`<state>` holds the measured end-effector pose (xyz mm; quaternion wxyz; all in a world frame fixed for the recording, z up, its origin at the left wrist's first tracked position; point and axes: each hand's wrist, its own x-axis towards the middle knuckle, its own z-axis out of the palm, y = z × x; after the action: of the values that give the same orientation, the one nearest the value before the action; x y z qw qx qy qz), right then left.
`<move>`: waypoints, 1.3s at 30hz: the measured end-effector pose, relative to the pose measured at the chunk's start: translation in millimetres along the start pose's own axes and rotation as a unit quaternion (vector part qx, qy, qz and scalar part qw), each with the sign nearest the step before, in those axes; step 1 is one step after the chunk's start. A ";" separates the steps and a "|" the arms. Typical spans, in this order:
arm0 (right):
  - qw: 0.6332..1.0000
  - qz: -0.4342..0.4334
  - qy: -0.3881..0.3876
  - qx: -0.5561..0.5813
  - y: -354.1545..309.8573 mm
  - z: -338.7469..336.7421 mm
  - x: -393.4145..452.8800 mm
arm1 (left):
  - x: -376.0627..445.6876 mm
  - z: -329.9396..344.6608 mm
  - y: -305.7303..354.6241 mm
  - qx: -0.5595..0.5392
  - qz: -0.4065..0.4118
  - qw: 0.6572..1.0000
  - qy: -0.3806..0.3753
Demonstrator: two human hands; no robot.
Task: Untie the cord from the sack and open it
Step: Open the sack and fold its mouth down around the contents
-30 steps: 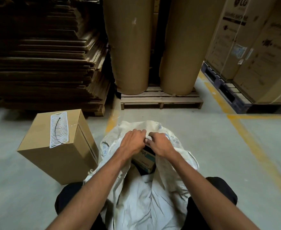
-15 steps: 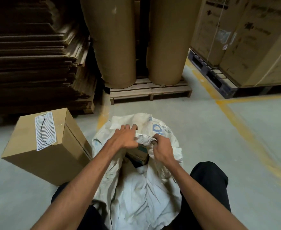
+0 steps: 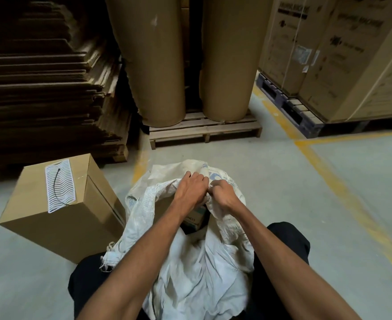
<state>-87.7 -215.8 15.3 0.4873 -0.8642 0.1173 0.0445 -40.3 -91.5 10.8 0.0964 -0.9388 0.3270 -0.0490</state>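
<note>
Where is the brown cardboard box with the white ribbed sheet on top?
In the head view, the cardboard box stands on the floor at lower left, beside the sack.

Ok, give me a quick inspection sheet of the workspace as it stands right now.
Surface: grey concrete floor, yellow lines.
Job's things: white woven sack between the knees, mouth partly open, a small box showing inside; cord not visible.
Clutter: cardboard box beside the sack.
Grippers: left hand and right hand both gripping the sack's mouth fabric.
Cables: nothing seen.
Surroundings: paper rolls on a wooden pallet, flattened cardboard stack, large cartons.
</note>
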 end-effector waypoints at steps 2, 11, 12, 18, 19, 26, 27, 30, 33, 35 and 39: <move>0.996 -0.032 0.039 -0.067 10.1 6.2 -11.8 | 6.7 -6.7 -0.6 -0.021 -0.018 0.999 -0.024; 0.921 -0.009 0.157 -0.357 55.6 52.3 -51.5 | 16.7 -36.4 -32.9 -0.135 -0.072 0.956 -0.250; 0.927 -0.014 0.142 -0.348 54.1 51.0 -48.1 | 19.0 -35.8 -35.2 -0.142 -0.071 0.952 -0.261; 0.993 -0.005 0.086 -0.084 49.6 25.2 -27.3 | 15.9 -12.9 -27.6 -0.074 0.011 0.986 -0.149; 0.996 0.000 0.078 -0.042 52.0 22.0 -22.8 | 10.5 -5.2 -23.1 -0.054 0.045 0.991 -0.110; 0.979 0.123 0.049 0.153 29.4 2.9 0.0 | -6.9 24.8 20.9 0.026 0.120 0.991 0.049; 0.972 0.155 0.039 0.170 27.3 0.9 2.6 | -3.5 22.1 24.0 0.026 0.105 0.993 0.057; 0.958 0.203 -0.020 0.204 27.3 -8.6 0.7 | 11.4 9.9 28.1 0.042 0.104 0.992 0.055; 0.975 0.154 -0.049 0.152 34.3 -13.4 -5.1 | 24.9 4.5 28.8 0.057 0.106 0.993 -0.002; 0.994 0.098 -0.033 0.035 46.3 -8.8 -9.4 | 30.6 2.4 26.4 0.056 0.096 0.993 -0.039; 0.968 0.060 0.082 -0.230 69.1 24.6 -35.4 | 40.0 0.0 19.0 0.028 0.047 0.994 -0.091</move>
<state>-138.0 -223.6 -48.2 0.2603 -0.9452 0.1950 0.0285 -20.5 -131.0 7.9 0.1544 -0.9200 0.3586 0.0323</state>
